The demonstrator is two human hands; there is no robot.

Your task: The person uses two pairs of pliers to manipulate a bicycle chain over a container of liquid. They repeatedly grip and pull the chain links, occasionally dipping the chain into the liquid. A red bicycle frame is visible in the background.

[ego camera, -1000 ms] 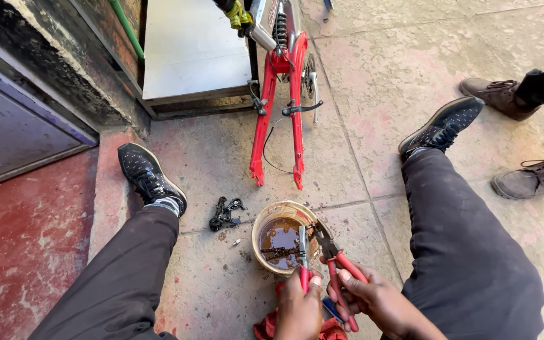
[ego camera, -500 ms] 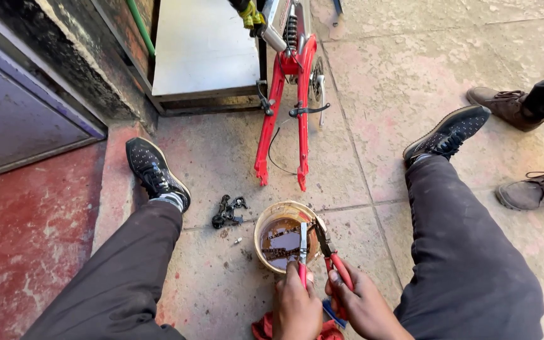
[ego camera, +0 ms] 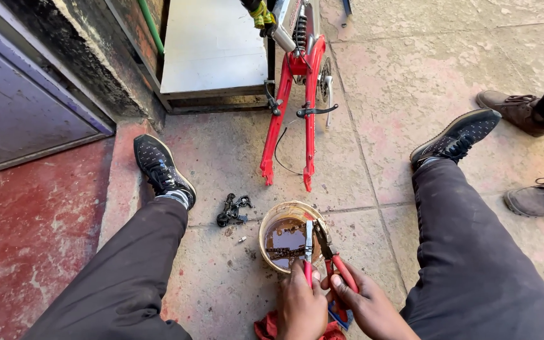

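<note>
While both hands grip tools low in frame, left hand (ego camera: 301,306) pinching a screwdriver (ego camera: 308,250), right hand (ego camera: 365,306) closed on red-handled pliers (ego camera: 334,257), the oily chain (ego camera: 283,252) in the tub (ego camera: 271,220) looks heavy, limp and slippery.

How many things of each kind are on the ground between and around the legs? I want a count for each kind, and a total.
Red-handled tools: 2, a screwdriver in the left hand and pliers in the right hand
Bucket of dark liquid: 1
Red bicycle frame: 1
Black bicycle part: 1
Red rag: 1
Total: 6
</note>
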